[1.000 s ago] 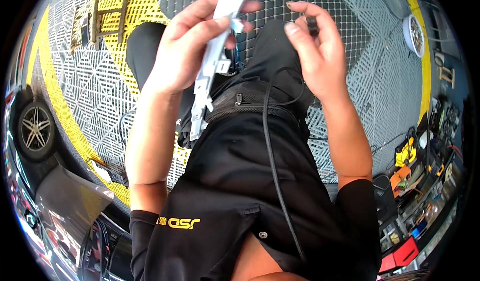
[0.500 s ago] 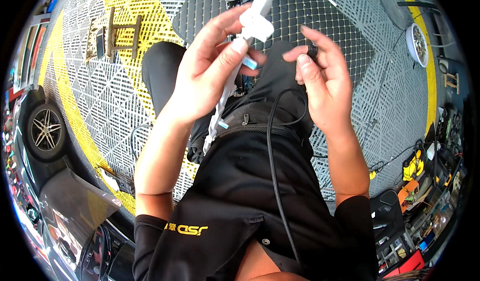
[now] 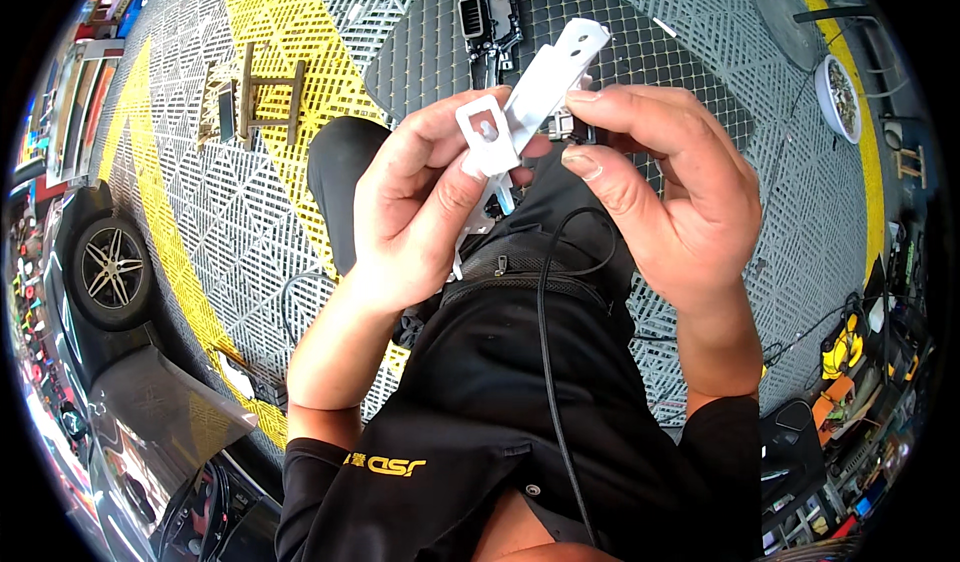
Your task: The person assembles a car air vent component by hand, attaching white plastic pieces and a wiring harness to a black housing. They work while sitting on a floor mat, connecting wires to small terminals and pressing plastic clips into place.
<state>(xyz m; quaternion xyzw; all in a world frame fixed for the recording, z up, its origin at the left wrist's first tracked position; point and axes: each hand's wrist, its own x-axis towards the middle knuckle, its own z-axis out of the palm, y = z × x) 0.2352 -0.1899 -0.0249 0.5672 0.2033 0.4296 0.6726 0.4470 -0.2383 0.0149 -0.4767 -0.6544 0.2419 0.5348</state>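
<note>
A long white plastic strip-like bracket (image 3: pixel 548 87) is gripped in my left hand (image 3: pixel 415 187), thumb in front and fingers behind. It slants up to the right; a square frame with an opening stands out from its side, and a pale blue piece shows below my thumb. My right hand (image 3: pixel 680 172) is closed, with thumb and forefinger around a small dark connector-like piece (image 3: pixel 562 127) with a metallic-looking end. That piece is right beside the bracket; I cannot tell whether they touch. Part of the bracket is hidden behind my left hand.
A black panel with air vents (image 3: pixel 486 22) lies on the dark quilted mat (image 3: pixel 620 22). At left are a small wooden stool (image 3: pixel 270 102) and a car wheel (image 3: pixel 112 272). A white bowl of small parts (image 3: pixel 836 97) stands at right. A black cable (image 3: pixel 550 362) runs down my front.
The bracket has turned, so its square frame now faces up, and has come lower. My right hand has moved in to the bracket's side with the small dark piece.
</note>
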